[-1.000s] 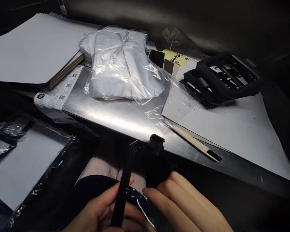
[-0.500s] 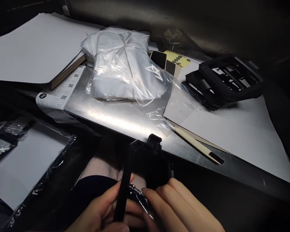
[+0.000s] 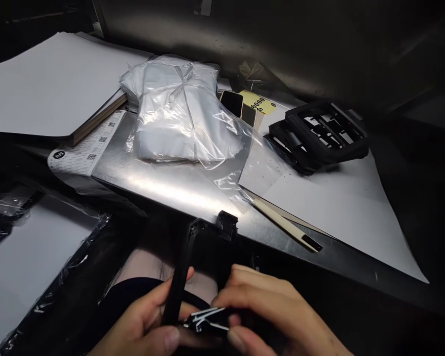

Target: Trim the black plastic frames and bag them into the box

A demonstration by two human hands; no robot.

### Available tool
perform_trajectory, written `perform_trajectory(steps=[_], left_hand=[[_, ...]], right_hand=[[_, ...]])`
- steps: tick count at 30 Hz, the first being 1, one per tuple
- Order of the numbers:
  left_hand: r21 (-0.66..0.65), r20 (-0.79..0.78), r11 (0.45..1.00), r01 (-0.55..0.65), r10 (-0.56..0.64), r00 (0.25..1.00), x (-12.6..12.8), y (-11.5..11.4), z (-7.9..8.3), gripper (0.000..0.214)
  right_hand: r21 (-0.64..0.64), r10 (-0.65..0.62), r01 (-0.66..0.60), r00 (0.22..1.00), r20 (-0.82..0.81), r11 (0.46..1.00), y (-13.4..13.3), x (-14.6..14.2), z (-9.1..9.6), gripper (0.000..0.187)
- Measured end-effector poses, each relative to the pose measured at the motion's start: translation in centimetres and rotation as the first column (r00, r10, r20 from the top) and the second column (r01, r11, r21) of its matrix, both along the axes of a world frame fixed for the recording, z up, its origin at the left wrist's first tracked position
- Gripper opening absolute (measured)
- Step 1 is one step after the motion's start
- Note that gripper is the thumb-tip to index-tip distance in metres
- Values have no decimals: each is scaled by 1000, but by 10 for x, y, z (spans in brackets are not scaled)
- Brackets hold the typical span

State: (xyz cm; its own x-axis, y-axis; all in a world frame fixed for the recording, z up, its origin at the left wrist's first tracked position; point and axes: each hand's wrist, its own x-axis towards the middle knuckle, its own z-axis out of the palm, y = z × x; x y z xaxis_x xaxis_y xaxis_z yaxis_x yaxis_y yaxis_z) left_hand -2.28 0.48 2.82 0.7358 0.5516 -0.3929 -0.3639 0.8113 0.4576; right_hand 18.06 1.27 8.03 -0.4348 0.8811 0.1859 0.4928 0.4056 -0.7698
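Observation:
My left hand point(image 3: 148, 316) is closed around the lower part of a black plastic frame point(image 3: 178, 277), which stands tilted upright with a curved clip point(image 3: 228, 225) on its top edge. Between the thumb and fingers of my right hand point(image 3: 270, 309) is a small shiny tool that looks like a nail clipper point(image 3: 207, 319). Its metal end points left and lies close to the frame's lower bar, near my left thumb. Whether it touches the bar I cannot tell. Darkness hides much of the frame's right side.
On the metal table point(image 3: 159, 185) lie a tied bundle of clear plastic bags point(image 3: 187, 118), a white sheet stack point(image 3: 59, 84), black plastic frames point(image 3: 319, 136), white paper point(image 3: 341, 202) and a cream stick with a dark tip point(image 3: 285, 222). A plastic-lined box point(image 3: 48, 257) stands at lower left.
The clipper has turned in my right hand, and its metal lever now shows more. My right hand has shifted from the frame's inner edge to lower down. The view has swung slightly.

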Motion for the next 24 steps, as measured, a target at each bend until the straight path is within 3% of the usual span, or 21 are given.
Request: perform_trajectory(steps=[2,3,5,6,8,11,14,16,19,20,24], left_hand=[[3,-55,1000,-5,6,998,-4,5,4,38],[-5,-72,1000,-10,10,997,-6,7,6,36],[-36,-70,999,-27,24,997,-10,11,10,35],[-44,-67,998,-39,36,997,-12,12,11,35],[-43,-75,997,-62,59,995,-16,13,12,36],[-38,-105,995,-96,91,990,-21,12,11,37],[-19,-123,992,-125,122,985,-24,11,11,36],[-4,-138,992,-128,127,982,-25,11,11,35],[5,-155,992,-128,127,980,-26,12,12,34],[0,-157,992,-127,125,980,-27,12,12,33],[-6,-145,992,-125,122,982,-31,9,13,31]], right_hand=[[30,-206,205,976,76,978,6,18,4,13],[101,-369,357,919,140,929,10,29,3,12],[277,-672,617,712,202,737,20,58,-6,15],[329,-750,678,628,206,658,25,74,-12,20],[389,-822,724,508,257,569,34,106,-28,29],[376,-806,729,417,420,572,41,138,-49,24],[458,-827,704,351,440,542,37,135,-56,23],[496,-804,636,414,426,590,33,120,-56,24],[402,-625,479,604,494,780,31,96,-57,27],[362,-572,442,641,512,821,32,91,-58,28],[301,-527,434,657,539,849,33,86,-60,28]])
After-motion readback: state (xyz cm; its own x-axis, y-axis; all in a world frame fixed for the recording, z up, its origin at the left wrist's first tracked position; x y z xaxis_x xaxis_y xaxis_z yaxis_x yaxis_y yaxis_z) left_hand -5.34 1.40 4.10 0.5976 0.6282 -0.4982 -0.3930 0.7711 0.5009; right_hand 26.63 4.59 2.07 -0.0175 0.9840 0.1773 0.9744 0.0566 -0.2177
